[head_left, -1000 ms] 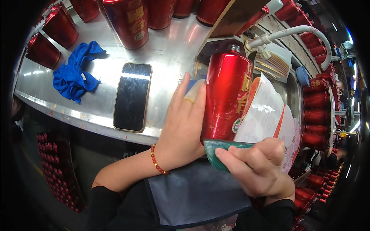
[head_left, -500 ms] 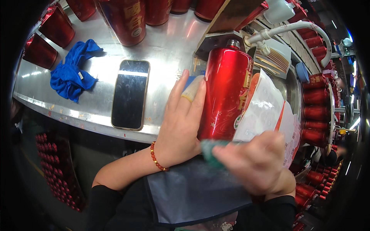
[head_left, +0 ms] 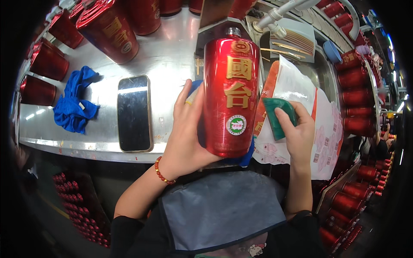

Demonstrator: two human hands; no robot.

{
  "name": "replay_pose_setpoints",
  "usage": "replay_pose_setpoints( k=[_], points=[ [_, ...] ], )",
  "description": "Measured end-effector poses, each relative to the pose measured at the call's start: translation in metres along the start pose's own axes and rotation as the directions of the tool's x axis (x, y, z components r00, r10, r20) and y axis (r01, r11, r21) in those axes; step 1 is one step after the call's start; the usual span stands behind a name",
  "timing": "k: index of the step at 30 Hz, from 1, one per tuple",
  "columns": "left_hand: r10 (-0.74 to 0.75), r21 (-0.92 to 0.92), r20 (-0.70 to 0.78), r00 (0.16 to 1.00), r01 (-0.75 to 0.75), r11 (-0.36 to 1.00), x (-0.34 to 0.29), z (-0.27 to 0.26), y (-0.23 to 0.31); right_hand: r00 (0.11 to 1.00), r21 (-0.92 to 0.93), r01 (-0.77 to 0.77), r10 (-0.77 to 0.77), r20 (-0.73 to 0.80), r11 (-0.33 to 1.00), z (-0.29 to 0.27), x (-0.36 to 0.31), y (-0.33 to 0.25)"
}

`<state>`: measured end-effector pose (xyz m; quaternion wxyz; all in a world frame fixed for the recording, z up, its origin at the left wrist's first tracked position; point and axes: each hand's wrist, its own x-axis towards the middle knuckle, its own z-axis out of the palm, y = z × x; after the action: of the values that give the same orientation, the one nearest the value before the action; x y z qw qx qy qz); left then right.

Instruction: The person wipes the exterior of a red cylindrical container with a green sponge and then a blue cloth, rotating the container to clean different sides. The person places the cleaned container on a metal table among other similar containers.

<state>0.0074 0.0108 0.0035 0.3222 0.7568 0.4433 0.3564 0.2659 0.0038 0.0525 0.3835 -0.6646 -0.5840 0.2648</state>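
Observation:
A glossy red bottle (head_left: 215, 103) with raised gold characters and a round green-and-white label lies with its bare neck pointing away from me. My left hand (head_left: 187, 124) grips its left side, thumb along the base, a yellowish band round one finger. Beneath the bottle, blue cloth (head_left: 246, 158) peeks out. In my right hand (head_left: 303, 135), a flat green scraper (head_left: 277, 112) is pinched between thumb and fingers. It is apart from the bottle, above a white-and-red printed sheet (head_left: 297, 84).
A phone (head_left: 134, 114) and a crumpled blue cloth (head_left: 75, 101) lie on the metal table. Several red bottles (head_left: 109, 32) stand at the far left. A white pipe (head_left: 279, 15) arches over a basin behind the sheet. More red bottles (head_left: 357, 96) line the right.
The bottle has turned so its gold characters and round label face up. My right hand, blurred near the bottle's base before, has moved up and right with the green scraper.

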Motion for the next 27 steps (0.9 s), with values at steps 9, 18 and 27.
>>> replay_pose_setpoints(
  k=[9, 18, 27],
  points=[
    [0.003, 0.046, 0.029, 1.0, -0.004, 0.999, 0.002, 0.0, 0.002, 1.0, 0.061, -0.003, 0.002, 0.016, 0.998, 0.004, 0.006, -0.008],
    [0.092, 0.074, -0.019, 0.996, -0.091, 0.993, 0.01, 0.002, 0.003, 1.0, 0.19, 0.023, -0.026, 0.011, 0.982, 0.001, 0.015, 0.0],
    [0.097, 0.056, -0.092, 0.991, -0.092, 0.994, 0.005, 0.006, 0.001, 0.53, -0.034, 0.826, -0.756, 0.383, 0.562, -0.007, -0.028, -0.042]
  ],
)
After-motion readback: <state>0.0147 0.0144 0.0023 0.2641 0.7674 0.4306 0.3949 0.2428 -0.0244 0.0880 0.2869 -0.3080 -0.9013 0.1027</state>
